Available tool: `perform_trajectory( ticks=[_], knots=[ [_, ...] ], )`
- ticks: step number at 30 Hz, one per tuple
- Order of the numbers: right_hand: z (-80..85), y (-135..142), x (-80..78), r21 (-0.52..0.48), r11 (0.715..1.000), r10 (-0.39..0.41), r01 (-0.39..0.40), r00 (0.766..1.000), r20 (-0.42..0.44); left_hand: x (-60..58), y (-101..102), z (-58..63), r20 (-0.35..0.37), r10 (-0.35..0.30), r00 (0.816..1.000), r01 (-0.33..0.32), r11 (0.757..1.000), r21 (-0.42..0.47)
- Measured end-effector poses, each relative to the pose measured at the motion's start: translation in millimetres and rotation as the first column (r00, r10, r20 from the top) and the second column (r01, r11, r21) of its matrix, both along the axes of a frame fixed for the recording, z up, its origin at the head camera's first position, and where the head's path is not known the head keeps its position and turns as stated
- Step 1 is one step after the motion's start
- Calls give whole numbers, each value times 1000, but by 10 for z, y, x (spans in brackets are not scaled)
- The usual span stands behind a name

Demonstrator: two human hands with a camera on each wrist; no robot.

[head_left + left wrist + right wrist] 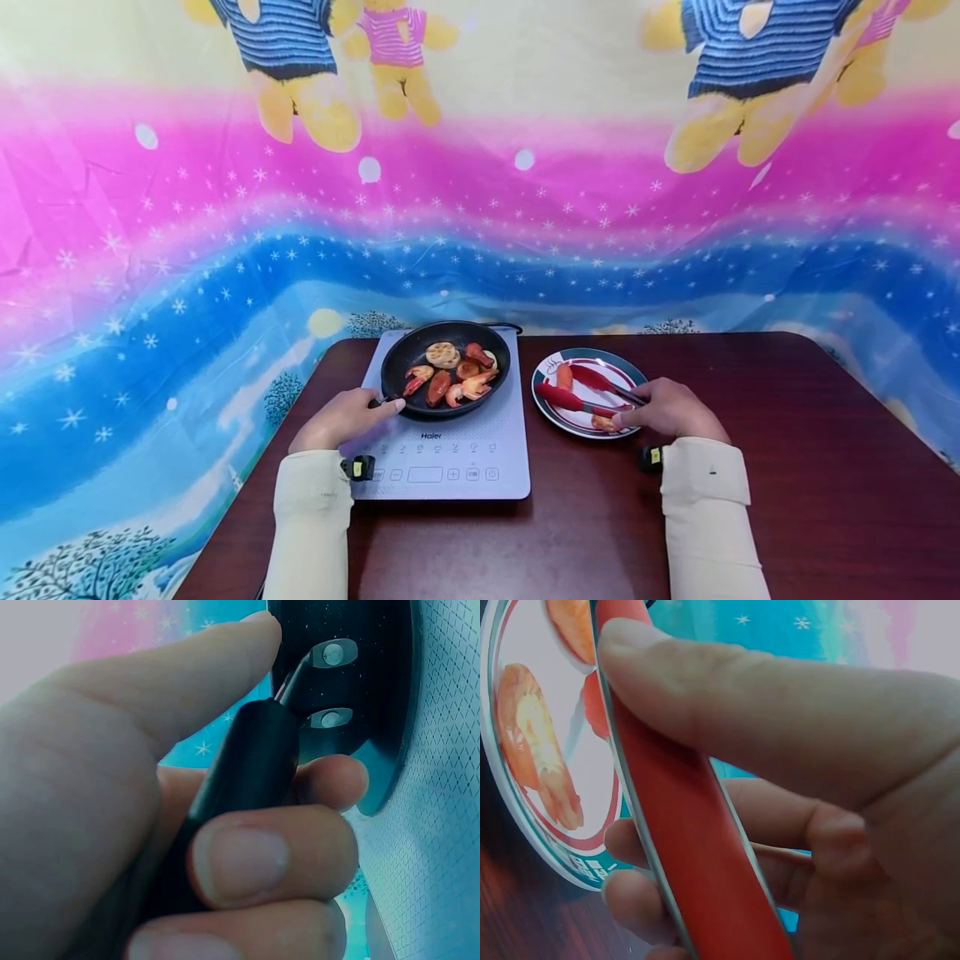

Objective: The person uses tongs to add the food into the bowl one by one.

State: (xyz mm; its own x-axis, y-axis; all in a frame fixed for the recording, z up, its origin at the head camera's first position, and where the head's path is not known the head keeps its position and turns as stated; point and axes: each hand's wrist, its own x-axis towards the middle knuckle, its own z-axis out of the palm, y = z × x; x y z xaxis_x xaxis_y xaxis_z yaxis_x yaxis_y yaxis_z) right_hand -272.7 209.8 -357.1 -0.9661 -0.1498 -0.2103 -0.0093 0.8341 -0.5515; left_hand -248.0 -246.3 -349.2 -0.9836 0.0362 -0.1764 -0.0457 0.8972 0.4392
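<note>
A black frying pan sits tilted at the back of a white induction cooker. My left hand grips its black handle, thumb stretched along toward the pan's wall. Inside the pan lie a lotus root slice, shrimp and several browned pieces, one of them a dark sausage-like piece. In my right hand are red tongs, held between thumb and fingers. Their red tips spread over a patterned plate, which bears an orange piece and a shrimp.
Both cooker and plate stand on a dark brown wooden table. The plate is just right of the cooker. A black cord runs behind the pan. A printed cloth with bears and snowflakes hangs behind the table.
</note>
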Motion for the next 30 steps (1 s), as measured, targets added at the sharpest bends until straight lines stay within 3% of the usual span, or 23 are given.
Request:
perform_trajectory(
  ticks=[12,19,30],
  knots=[
    [15,29,13,42,999,-17,18,1000,-23,3,-3,-8,-7,-6,1000,6,1000,-4],
    [29,92,32,67,993,-98,99,995,-21,-7,-4,-21,6,1,1000,-1,1000,7],
    [-32,27,-5,30,983,-179,180,984,-13,1,-2,-10,-4,4,1000,-4,1000,4]
  ],
)
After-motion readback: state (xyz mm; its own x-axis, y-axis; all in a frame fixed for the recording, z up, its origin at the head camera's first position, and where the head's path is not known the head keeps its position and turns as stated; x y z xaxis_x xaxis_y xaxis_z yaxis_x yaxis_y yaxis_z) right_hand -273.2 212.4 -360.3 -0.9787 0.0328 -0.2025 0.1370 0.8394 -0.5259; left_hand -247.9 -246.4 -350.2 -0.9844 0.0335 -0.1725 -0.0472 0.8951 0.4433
